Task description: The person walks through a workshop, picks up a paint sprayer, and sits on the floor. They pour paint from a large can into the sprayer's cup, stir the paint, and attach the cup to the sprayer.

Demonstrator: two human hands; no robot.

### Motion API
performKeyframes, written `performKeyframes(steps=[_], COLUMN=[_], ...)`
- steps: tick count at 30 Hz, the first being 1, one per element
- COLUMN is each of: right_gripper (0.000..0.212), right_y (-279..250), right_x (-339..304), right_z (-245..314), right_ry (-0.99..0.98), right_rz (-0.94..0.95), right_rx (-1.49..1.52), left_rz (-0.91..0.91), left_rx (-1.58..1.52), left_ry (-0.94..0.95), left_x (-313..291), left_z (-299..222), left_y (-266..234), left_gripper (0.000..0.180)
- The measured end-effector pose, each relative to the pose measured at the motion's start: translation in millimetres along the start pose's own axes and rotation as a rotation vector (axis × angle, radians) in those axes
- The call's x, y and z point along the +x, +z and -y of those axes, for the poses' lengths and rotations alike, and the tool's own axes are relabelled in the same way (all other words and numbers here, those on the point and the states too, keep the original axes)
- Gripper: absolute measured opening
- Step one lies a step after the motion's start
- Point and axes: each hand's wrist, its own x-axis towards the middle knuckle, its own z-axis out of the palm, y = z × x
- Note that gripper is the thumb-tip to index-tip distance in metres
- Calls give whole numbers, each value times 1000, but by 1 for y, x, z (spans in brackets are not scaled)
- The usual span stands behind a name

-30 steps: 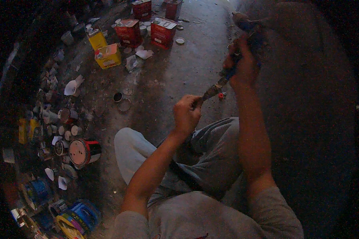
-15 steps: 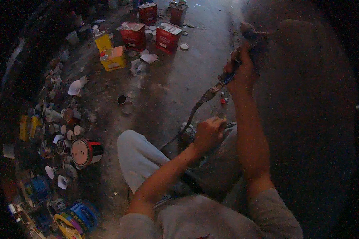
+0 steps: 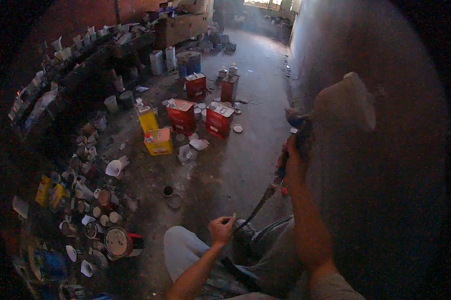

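Seated person spraying a grey panel (image 3: 385, 200). Right hand (image 3: 294, 161) is clenched around the spray gun (image 3: 296, 131), raised against the panel; left hand (image 3: 222, 229) pinches its hose (image 3: 258, 207) above the knee. A taut or kinked hose could jerk the gun and mar the coat

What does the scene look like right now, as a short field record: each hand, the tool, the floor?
left hand: low over the knee, fingers on the hose
right hand: raised, gripping the spray gun
spray gun: held against a large grey panel
hose: runs from the gun down to the left hand
floor: red cans, yellow cans, small tins along the left
posture: seated, knee bent
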Motion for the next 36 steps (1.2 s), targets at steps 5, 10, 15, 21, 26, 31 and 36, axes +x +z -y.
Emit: performKeyframes(steps=[5,10,15,21,26,31,36], right_gripper=[30,37,41,41,42,49,35], right_y=[-7,-7,-4,-2,0,-3,-10], right_x=[0,0,1,2,0,7,12], right_z=[-5,-9,-7,-1,-5,-12,-8], right_ry=[-50,-60,-16,-35,-26,8,-21], right_rz=[20,48,33,63,57,13,31], right_rx=[56,19,-46,-47,-25,-107,-36], left_rz=[-50,-118,1,72,-17,20,-68], left_rx=[36,209,359,353,373,204,8], left_ry=[-185,23,-71,-152,-228,-172,-118], left_x=[16,9,0,3,5,19,13], left_z=[50,112,146,135,127,118,91], left_y=[0,1,3,5,7,9,14], left_gripper=[34,32,34,44,49,46,42])
